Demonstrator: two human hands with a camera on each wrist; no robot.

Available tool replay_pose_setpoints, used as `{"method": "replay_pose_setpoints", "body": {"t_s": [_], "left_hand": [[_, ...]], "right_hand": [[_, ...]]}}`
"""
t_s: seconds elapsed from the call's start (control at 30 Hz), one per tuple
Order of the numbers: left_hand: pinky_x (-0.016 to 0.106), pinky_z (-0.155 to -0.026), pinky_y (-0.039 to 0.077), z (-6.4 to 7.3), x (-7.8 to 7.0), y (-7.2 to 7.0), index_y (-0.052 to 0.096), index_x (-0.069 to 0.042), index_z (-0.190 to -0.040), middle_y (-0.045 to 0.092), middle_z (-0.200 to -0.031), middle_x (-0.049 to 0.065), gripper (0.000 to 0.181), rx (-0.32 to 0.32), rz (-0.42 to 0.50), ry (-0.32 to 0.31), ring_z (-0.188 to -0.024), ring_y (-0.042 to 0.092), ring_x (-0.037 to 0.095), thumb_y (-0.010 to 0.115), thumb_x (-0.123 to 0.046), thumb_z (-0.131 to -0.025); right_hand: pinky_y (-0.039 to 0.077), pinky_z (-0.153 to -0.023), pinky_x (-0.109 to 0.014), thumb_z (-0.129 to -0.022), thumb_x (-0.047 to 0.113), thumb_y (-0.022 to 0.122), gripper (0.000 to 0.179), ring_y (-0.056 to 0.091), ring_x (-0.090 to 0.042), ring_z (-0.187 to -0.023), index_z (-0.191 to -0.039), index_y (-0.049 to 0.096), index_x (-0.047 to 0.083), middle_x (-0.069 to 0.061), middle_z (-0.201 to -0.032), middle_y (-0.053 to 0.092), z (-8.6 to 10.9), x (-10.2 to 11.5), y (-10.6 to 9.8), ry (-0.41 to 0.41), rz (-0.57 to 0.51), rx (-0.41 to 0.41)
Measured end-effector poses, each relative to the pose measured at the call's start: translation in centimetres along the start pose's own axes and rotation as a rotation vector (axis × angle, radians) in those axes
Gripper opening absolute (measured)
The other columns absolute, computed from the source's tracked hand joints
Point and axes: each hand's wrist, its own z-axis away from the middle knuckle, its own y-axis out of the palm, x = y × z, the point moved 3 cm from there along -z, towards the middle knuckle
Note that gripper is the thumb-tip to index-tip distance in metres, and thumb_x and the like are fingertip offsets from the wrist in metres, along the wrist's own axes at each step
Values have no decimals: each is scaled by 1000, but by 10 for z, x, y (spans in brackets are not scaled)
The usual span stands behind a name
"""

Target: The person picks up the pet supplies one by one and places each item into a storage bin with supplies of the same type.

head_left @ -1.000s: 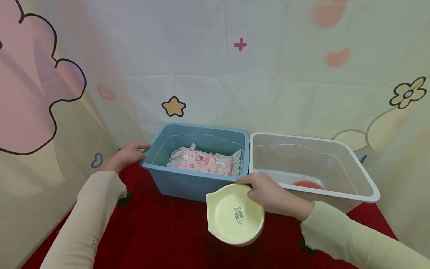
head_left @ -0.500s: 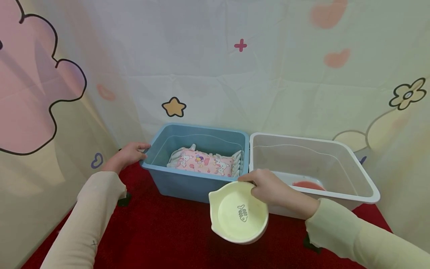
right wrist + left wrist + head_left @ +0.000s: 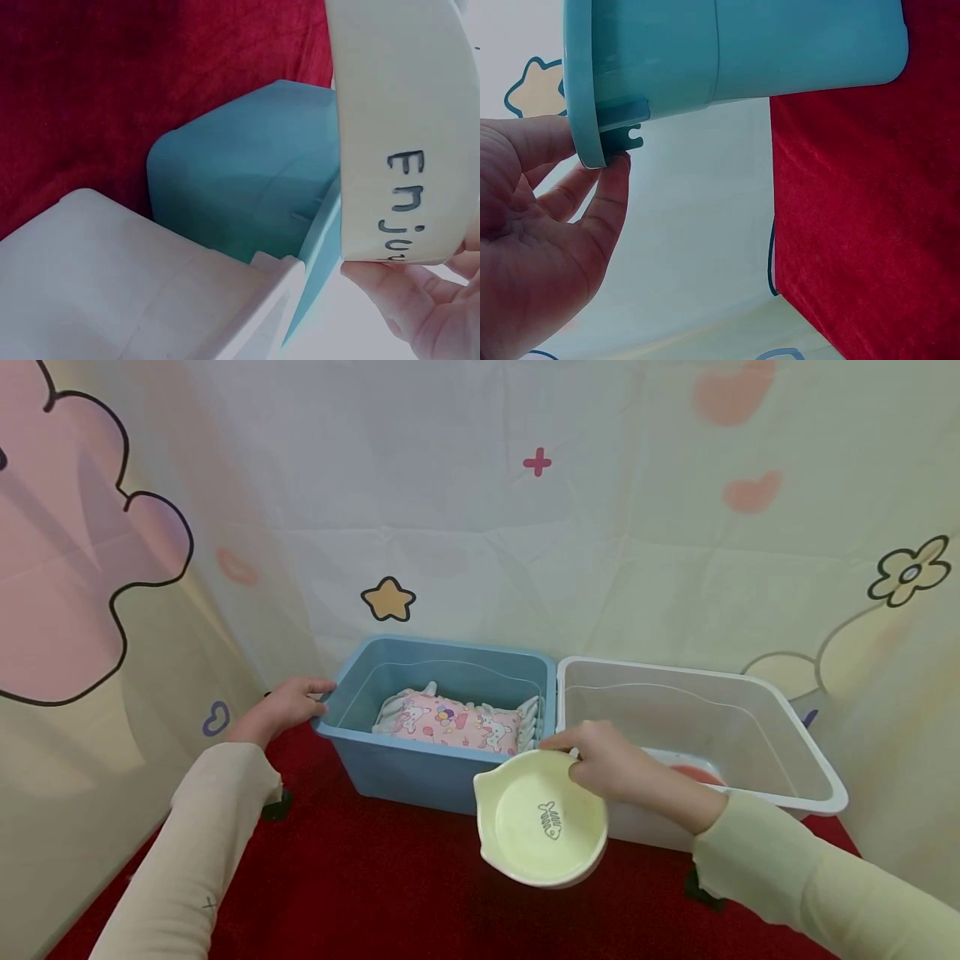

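My left hand [image 3: 287, 703] holds the left end of a blue plastic bin [image 3: 420, 770]. In the left wrist view the thumb lies over the rim [image 3: 581, 82] and fingertips sit under it. My right hand [image 3: 606, 763] grips the edge of a pale yellow bowl [image 3: 517, 831], with two ear-like points on its rim and a fishbone drawing inside. The bowl is tilted, its inside facing me, in front of the bins. Dark lettering [image 3: 405, 195] on its outer wall shows in the right wrist view. Inside the blue bin lies a pink rabbit-print bundle [image 3: 461, 724] with white edges.
Beside the blue bin stands a light grey bin [image 3: 750, 710] with a red item [image 3: 697, 773] on its bottom, partly hidden by my right arm and the front rim. Both bins stand on red cloth [image 3: 337, 877], against a printed white curtain [image 3: 465, 552].
My right hand has carried the bowl a little to the right and slightly upward. The left hand and both bins have stayed in place.
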Motion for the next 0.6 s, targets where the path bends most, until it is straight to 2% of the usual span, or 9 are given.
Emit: {"method": "replay_pose_setpoints", "body": {"t_s": [0.1, 0.4, 0.6], "left_hand": [[55, -95, 34, -1, 2, 0, 28, 0, -137, 27, -137, 29, 53, -1, -1, 0, -121, 31, 46, 48, -11, -88], [56, -98, 29, 3, -5, 1, 24, 3, -137, 23, -139, 29, 52, 11, 5, -26, -124, 27, 46, 42, -6, -90], [57, -97, 30, 0, -2, 1, 24, 2, -138, 23, -140, 29, 52, 11, 6, -33, -123, 28, 46, 42, -6, -90]], "right_hand": [[42, -53, -19, -70, -12, 47, 42, 55, -17, -78, -103, 67, 5, -10, -99, 67, 0, 0, -3, -12, 4, -10], [39, -51, -18, -67, -13, 45, 42, 51, -15, -69, -98, 68, 4, -9, -91, 68, -2, -2, -12, -80, 38, -39], [37, -49, -19, -67, -14, 42, 46, 50, -14, -68, -100, 68, 3, -8, -89, 67, -3, -4, -18, -83, 41, -32]]}}
